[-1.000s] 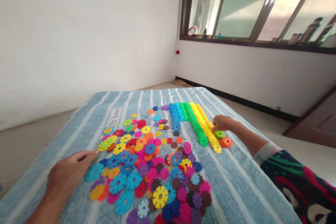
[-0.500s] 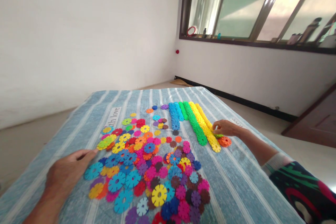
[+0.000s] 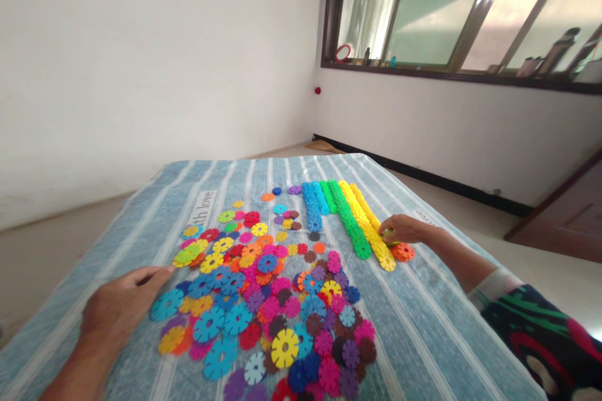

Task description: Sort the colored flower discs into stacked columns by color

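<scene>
A large heap of colourful notched plastic discs [image 3: 268, 291] lies in front of me. At its left edge, my left hand [image 3: 120, 301] has its fingertips brought together beside a lime-green disc [image 3: 190, 254]; whether it grips anything is hidden. Further off on the right, my right hand [image 3: 402, 229] is closed on a lime-green disc [image 3: 388, 236], partly covered by the fingers. This disc is just right of the overlapping yellow disc rows [image 3: 367, 222]. Orange discs [image 3: 403, 251] lie just below the hand. Left of the yellow are a green row [image 3: 348, 219] and blue rows [image 3: 312, 207].
A striped blue cloth [image 3: 155, 213] covers the table. A few loose discs, including a purple disc [image 3: 295, 190], lie near the blue rows. Beyond the table stand white walls [image 3: 160, 56] and a window ledge [image 3: 446, 75] with small items.
My right hand has shifted very slightly left and tilted, showing more of the lime-green disc and the orange discs below. My left hand and the heap have stayed put.
</scene>
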`<state>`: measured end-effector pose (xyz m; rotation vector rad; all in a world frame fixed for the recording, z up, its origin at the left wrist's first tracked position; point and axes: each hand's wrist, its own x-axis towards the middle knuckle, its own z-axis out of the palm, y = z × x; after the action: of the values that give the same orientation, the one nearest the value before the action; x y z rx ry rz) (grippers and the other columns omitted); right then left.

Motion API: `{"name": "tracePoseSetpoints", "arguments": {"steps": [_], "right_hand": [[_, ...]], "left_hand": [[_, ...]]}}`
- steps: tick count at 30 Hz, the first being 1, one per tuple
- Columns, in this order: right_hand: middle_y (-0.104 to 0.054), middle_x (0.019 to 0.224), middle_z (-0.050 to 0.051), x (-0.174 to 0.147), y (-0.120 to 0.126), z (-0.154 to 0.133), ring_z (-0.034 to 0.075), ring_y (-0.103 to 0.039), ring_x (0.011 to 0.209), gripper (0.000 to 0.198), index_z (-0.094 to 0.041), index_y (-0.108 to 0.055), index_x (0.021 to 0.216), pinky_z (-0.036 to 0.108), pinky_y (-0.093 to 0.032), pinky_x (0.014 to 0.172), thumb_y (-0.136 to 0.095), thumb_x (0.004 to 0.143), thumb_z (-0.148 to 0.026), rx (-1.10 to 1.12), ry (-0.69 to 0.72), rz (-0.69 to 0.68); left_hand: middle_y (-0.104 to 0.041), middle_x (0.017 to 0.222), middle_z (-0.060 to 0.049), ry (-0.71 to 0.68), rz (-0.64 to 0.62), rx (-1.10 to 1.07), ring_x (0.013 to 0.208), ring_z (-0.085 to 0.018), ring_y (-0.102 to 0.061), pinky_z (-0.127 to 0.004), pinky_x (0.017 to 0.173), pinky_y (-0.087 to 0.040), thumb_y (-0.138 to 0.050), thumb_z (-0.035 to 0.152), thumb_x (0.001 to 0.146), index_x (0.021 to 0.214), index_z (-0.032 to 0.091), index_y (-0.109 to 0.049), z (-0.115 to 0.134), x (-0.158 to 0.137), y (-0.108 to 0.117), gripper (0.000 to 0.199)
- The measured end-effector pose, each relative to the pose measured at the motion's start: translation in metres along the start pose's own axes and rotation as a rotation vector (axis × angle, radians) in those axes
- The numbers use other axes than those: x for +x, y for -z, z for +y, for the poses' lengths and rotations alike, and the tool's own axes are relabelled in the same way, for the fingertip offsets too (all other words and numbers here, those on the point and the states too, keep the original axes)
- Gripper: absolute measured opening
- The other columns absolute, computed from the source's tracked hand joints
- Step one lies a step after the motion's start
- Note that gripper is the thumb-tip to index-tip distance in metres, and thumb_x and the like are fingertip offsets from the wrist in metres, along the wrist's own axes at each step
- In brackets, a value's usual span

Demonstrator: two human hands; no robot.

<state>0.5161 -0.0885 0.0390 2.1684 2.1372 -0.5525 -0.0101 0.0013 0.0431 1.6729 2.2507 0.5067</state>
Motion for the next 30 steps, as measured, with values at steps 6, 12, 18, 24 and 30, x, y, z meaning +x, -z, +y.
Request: {"name": "tracePoseSetpoints", "arguments": {"steps": [6, 12, 18, 24, 30], "right_hand": [[-0.074, 0.092, -0.002, -0.0024, 0.0024, -0.0053, 0.018, -0.064, 0.084, 0.033, -0.026, -0.074, 0.098, 0.021, -0.044, 0.070, -0.054, 0.072, -0.022, -0.010, -0.002, -0.026], [-0.074, 0.095, 0.000, 0.0015, 0.0010, -0.0059, 0.019, -0.065, 0.085, 0.033, -0.025, -0.074, 0.098, 0.022, -0.044, 0.071, -0.054, 0.071, -0.021, -0.031, -0.010, -0.033], [-0.073, 0.102, 0.003, 0.0038, -0.0008, -0.0029, 0.020, -0.066, 0.089, 0.034, -0.023, -0.073, 0.103, 0.024, -0.046, 0.076, -0.055, 0.074, -0.023, -0.044, -0.005, -0.030], [-0.072, 0.105, 0.003, 0.0026, -0.0013, -0.0027, 0.020, -0.065, 0.091, 0.035, -0.024, -0.072, 0.106, 0.024, -0.045, 0.078, -0.054, 0.075, -0.024, -0.065, 0.010, -0.023], [-0.073, 0.102, 0.002, 0.0008, -0.0005, -0.0048, 0.020, -0.065, 0.091, 0.033, -0.026, -0.073, 0.102, 0.023, -0.045, 0.076, -0.054, 0.075, -0.023, -0.078, 0.027, -0.027]], "left_hand": [[-0.070, 0.087, -0.002, -0.006, 0.027, 0.007, 0.078, -0.024, -0.060, -0.026, 0.061, -0.043, -0.051, 0.053, 0.073, 0.095, 0.020, -0.073, -0.0010, -0.0002, -0.0006, 0.045], [-0.070, 0.089, -0.003, -0.008, 0.015, -0.018, 0.081, -0.024, -0.061, -0.026, 0.062, -0.043, -0.051, 0.052, 0.073, 0.096, 0.020, -0.073, -0.0005, -0.0013, -0.0013, 0.045], [-0.070, 0.084, -0.002, -0.011, 0.024, 0.007, 0.078, -0.023, -0.061, -0.025, 0.061, -0.043, -0.051, 0.054, 0.073, 0.094, 0.020, -0.073, -0.0024, 0.0023, -0.0021, 0.046], [-0.070, 0.089, -0.003, -0.018, 0.025, 0.019, 0.081, -0.024, -0.061, -0.027, 0.063, -0.044, -0.051, 0.054, 0.073, 0.097, 0.020, -0.073, -0.0039, 0.0027, -0.0033, 0.047], [-0.071, 0.089, -0.003, -0.035, 0.041, 0.006, 0.080, -0.024, -0.062, -0.027, 0.062, -0.045, -0.051, 0.054, 0.073, 0.094, 0.021, -0.073, -0.0034, 0.0005, -0.0026, 0.045]]}}
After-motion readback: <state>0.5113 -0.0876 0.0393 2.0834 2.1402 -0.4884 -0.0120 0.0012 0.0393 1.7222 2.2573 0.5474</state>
